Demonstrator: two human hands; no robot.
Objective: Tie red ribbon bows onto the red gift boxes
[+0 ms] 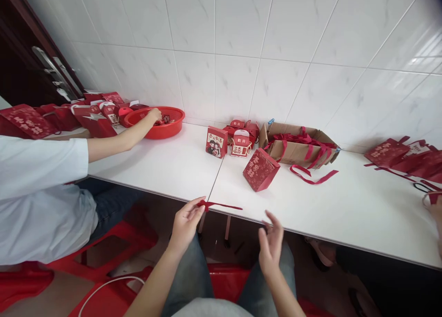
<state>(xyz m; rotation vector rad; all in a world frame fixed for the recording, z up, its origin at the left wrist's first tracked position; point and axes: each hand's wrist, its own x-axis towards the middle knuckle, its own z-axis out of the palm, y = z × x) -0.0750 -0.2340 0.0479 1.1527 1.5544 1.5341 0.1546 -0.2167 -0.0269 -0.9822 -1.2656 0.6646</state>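
My left hand pinches a red ribbon at the table's front edge, and the ribbon's thin tail points right. To the right, my right hand is raised with thumb and fingers apart and nothing in it. Beyond my hands a red gift box with gold characters rests on the white table, tilted in view. Behind it, a small box with a printed couple stands beside a cluster of little red boxes with cord handles.
An open cardboard box full of red ribbons stands by the wall, one loose ribbon before it. At left, a co-worker's hand reaches into a red plastic basket. Red bags and another person's hand are at right.
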